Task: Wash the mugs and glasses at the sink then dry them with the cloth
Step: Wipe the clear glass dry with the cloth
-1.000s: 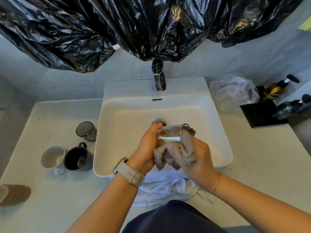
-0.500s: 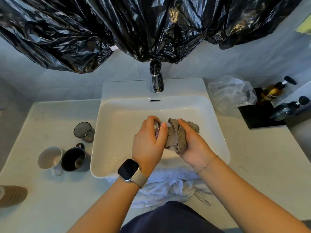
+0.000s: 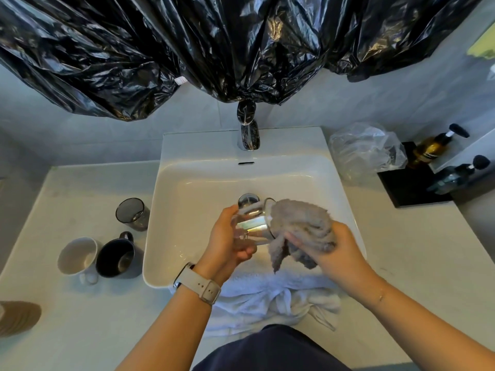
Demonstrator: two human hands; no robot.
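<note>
Over the white sink (image 3: 171,210), a clear glass (image 3: 250,226) lies on its side in the person's left hand (image 3: 227,242), whose fingers curl round its body so that the open mouth faces to the right. A grey cloth (image 3: 300,228) is bunched against that mouth; how far it reaches inside cannot be told. The right hand (image 3: 334,245) grips the cloth, thumb and fingers closed into its folds, and a loose corner hangs below the hand. Both hands are raised above the basin, just in front of the drain (image 3: 248,199).

A pale watch (image 3: 199,285) sits on the left wrist. Under the forearms a white towel (image 3: 267,298) is draped over the front rim of the sink and onto the counter (image 3: 80,330).

On the counter to the left of the sink stand a dark tumbler (image 3: 132,214), a black mug (image 3: 116,257) and, touching it, a white mug (image 3: 77,255); both mugs lie tilted with their mouths toward the camera. Behind the basin rises the tap (image 3: 248,135), partly under a black plastic sheet (image 3: 214,49) that hangs across the wall. To the right are a crumpled clear bag (image 3: 367,151) and a black tray (image 3: 409,186) bearing two pump bottles (image 3: 431,148).
</note>
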